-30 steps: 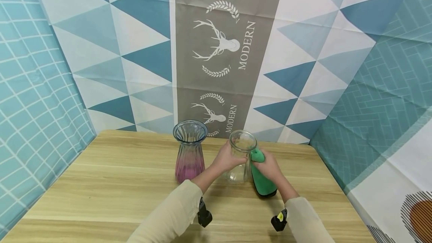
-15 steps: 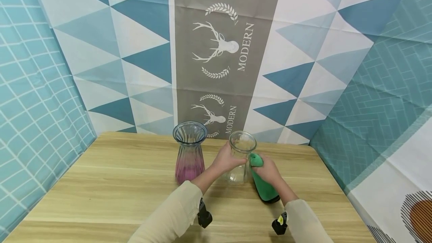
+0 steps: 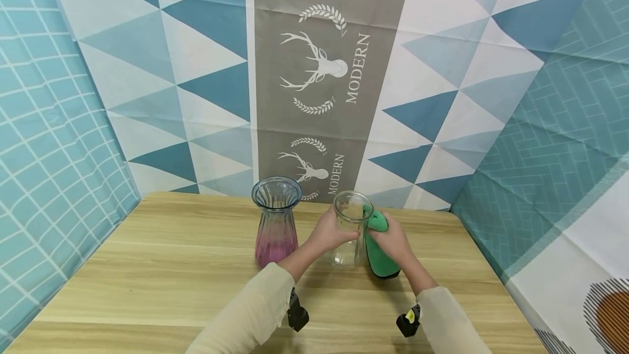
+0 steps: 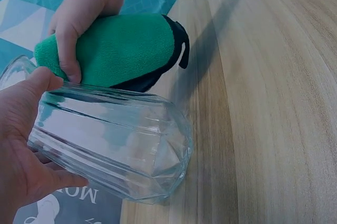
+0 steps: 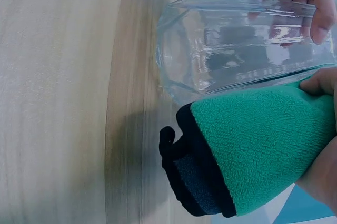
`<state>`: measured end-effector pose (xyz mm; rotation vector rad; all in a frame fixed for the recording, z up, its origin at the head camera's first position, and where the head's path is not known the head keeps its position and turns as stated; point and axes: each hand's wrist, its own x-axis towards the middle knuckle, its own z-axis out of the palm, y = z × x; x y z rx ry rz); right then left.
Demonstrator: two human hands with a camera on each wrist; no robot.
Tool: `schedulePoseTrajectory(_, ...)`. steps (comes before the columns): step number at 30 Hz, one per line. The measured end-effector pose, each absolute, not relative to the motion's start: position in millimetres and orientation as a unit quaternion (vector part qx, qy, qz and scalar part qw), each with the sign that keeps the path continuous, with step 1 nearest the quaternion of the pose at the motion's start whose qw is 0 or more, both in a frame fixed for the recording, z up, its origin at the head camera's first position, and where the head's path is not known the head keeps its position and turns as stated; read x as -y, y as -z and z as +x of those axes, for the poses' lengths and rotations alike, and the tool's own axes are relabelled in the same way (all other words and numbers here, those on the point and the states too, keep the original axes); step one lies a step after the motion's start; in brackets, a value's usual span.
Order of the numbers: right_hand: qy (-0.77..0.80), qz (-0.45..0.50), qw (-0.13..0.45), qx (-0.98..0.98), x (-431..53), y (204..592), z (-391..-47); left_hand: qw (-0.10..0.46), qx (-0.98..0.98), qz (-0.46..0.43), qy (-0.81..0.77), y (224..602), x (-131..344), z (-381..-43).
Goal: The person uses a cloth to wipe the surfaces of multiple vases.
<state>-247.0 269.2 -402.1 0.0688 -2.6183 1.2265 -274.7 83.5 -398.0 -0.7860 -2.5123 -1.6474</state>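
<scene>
A clear, fluted glass vase (image 4: 118,139) is gripped by the left hand (image 3: 331,232); just right of that hand, a green plush cloth (image 4: 126,45) is grasped by the right hand (image 3: 391,238). For even wiping, the vase should be steadied and the cloth pressed lightly.

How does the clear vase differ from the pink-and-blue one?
Color: the clear vase is colorless, while the tinted vase runs from blue at the rim to pink lower down.
Shape: the tinted vase's lip flares more widely than the clear vase's.
Handling: the left hand grips the clear vase; no hand holds the tinted vase.
Both are see-through, open-mouthed and upright.
</scene>
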Motion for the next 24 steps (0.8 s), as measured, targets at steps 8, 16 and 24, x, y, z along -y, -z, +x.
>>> schedulePoseTrajectory(8, -0.420, 0.036, 0.118, 0.899, -269.6, 400.3, -246.9, 0.016, 0.806, -0.258, 0.533, 398.0, -83.8, -275.8)
schedulePoseTrajectory(16, -0.396, 0.027, 0.095, 0.913, -272.4, 406.4, -247.5, 0.022, 0.806, -0.258, 0.533, 398.7, -84.4, -276.4)
schedulePoseTrajectory(24, -0.396, 0.028, 0.085, 0.914, -272.7, 417.1, -248.9, 0.015, 0.813, -0.246, 0.528, 397.5, -83.2, -274.9)
